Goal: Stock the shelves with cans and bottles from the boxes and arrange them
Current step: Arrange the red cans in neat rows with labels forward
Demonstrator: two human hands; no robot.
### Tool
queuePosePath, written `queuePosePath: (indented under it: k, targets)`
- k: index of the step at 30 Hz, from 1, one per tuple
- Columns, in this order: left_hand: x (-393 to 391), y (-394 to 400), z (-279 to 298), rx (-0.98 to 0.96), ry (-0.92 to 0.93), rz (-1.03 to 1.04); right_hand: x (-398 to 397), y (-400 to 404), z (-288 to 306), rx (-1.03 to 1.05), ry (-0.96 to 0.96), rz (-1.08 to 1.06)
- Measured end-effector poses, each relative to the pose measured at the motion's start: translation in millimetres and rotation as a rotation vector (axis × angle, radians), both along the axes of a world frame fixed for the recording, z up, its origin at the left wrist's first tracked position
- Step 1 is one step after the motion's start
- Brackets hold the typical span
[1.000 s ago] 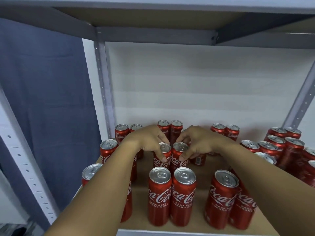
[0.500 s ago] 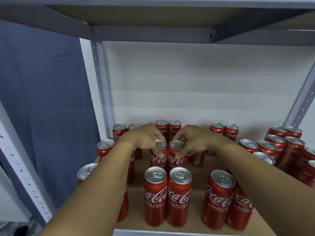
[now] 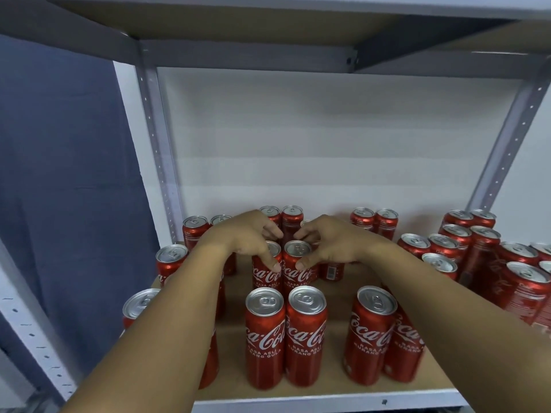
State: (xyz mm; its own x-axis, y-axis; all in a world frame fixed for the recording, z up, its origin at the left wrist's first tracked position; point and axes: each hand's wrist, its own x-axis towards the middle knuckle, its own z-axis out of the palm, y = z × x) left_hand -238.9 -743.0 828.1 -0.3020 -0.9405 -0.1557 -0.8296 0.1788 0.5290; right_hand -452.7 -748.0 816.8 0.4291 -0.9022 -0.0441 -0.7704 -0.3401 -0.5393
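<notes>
Head view shows your left hand (image 3: 247,236) curled around one middle can (image 3: 266,268) and your right hand (image 3: 326,244) around its neighbour (image 3: 298,263), both upright mid-shelf (image 3: 334,394). Your forearms hide several cans; the right-hand ones are cut off.

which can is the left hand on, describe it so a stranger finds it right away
On the wooden shelf board, take the centre column of paired red cans. Behind the front pair stands a second pair; the left hand grips its left can, the only one with that thumb on its logo.
</notes>
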Motion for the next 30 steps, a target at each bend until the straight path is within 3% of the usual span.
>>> queuePosePath:
  k: [5,9,13,21,26,30]
  targets:
    - [-22.7,0.0,1.4,-0.110,0.248,-0.123,-17.5,19.2,3.8,0.011,-0.100,-0.106]
    - [-56.6,5.1,3.3,-0.148,0.319,-0.221,-44.1,37.9,7.7,-0.041,-0.153,-0.226]
    - [-97.1,7.8,4.0,-0.139,0.298,-0.279,-81.3,59.8,14.9,-0.095,-0.176,-0.344]
    - [-176.5,24.5,15.0,-0.180,0.147,-0.265,-164.3,85.8,19.8,-0.286,0.098,-0.504]
    - [-203.3,25.8,11.3,-0.192,0.012,-0.219,-187.3,81.1,9.4,-0.234,0.376,-0.456]
    - [-213.8,22.5,6.8,-0.173,-0.094,-0.187,-194.3,72.4,4.0,-0.243,0.407,-0.375]
